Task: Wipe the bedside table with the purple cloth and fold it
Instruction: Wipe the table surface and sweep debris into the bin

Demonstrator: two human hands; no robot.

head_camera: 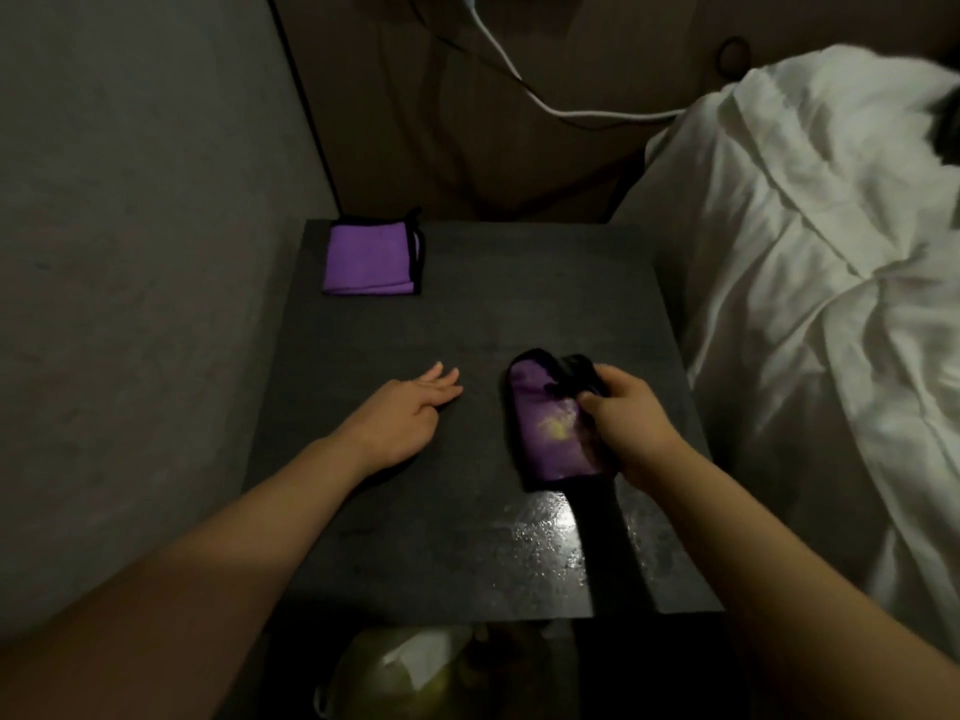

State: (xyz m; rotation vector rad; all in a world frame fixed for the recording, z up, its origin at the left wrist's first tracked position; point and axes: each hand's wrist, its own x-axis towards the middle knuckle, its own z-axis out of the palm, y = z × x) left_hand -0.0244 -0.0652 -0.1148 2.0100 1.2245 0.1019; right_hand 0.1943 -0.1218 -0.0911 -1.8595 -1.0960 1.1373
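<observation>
Purple cloth (548,423), bunched and black-edged with a pale yellowish stain at its middle, sits on the near right part of the dark bedside table (467,314). From the head camera I see my right hand (631,426) gripping it, fingers and thumb curled over its right side and pinching the crumpled black edge. My left hand (402,415) rests on the tabletop to the left of the cloth, apart from it, fingers straight and loosely together, holding nothing.

The tabletop is a dark, matte, rectangular slab; a patch near its front edge shines wet. At the far left corner lies a second purple cloth (371,259), folded into a neat square with black trim. A bed with rumpled white sheets (810,252) stands just beside the table on the right. A white cable (511,70) runs down the wall behind.
</observation>
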